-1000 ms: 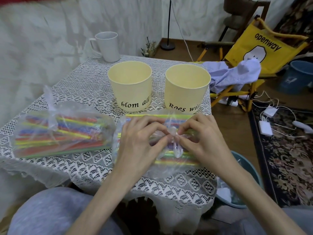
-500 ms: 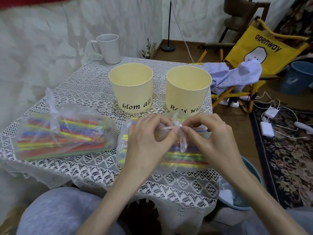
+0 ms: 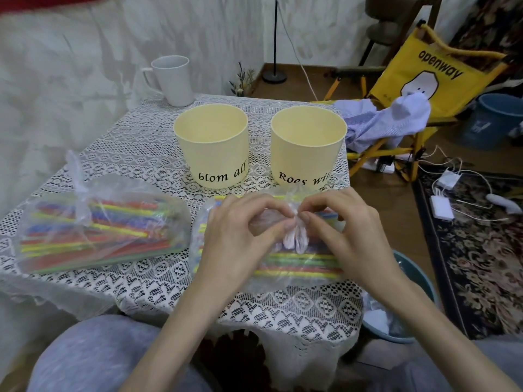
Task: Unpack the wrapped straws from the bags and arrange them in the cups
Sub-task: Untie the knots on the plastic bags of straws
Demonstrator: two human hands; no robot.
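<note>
Two pale yellow cups stand empty at the table's middle: the left cup [image 3: 212, 145] and the right cup [image 3: 307, 149]. In front of them lies a clear bag of coloured straws [image 3: 297, 264]. My left hand [image 3: 240, 236] and my right hand [image 3: 348, 233] both pinch the bag's tied knot [image 3: 295, 222], fingertips almost touching. A second tied bag of straws [image 3: 96, 224] lies untouched to the left.
A white mug [image 3: 174, 80] stands at the table's far left corner. The lace tablecloth [image 3: 147, 284] hangs over the near edge. A blue bin [image 3: 418, 281] sits on the floor at the right, and a yellow folding chair [image 3: 424, 89] with cloth stands beyond.
Both hands have lifted the bag's knot slightly and keep working at it with the fingertips. The knot's loose ends now hang down between the hands. The other bag has not moved.
</note>
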